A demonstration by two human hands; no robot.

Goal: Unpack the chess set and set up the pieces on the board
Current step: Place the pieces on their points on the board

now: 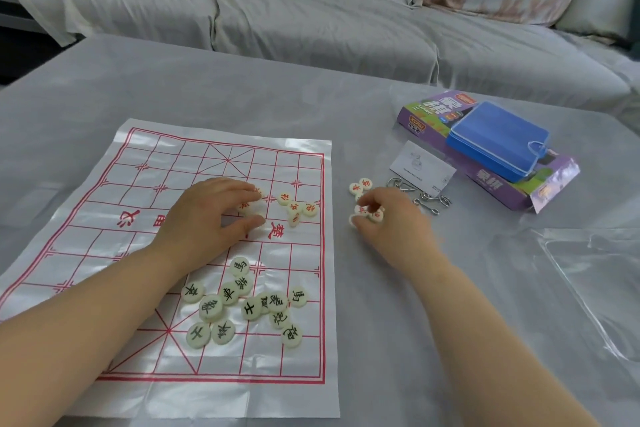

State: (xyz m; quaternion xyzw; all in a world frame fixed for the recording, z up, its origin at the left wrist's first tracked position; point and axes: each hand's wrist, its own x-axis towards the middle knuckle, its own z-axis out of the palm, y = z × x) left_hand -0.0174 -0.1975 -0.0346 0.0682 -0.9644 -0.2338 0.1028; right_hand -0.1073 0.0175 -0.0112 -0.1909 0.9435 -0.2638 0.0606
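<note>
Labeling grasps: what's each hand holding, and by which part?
Left hand grips red-lettered pieces by their rims, on the board; right hand grips other pieces, beside it.

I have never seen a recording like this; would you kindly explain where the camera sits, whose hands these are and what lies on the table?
No robot here: this single picture comes from a camera worn on a person's head, looking down at their own bare hands. The left hand curls round a few red pieces on the thin board. The right hand pinches further red pieces beside the board, on the grey cloth. The black pieces lie in a loose heap on the board's near half. To the right are a blue case on a purple box, a white card, some metal rings and clear wrapping.
</note>
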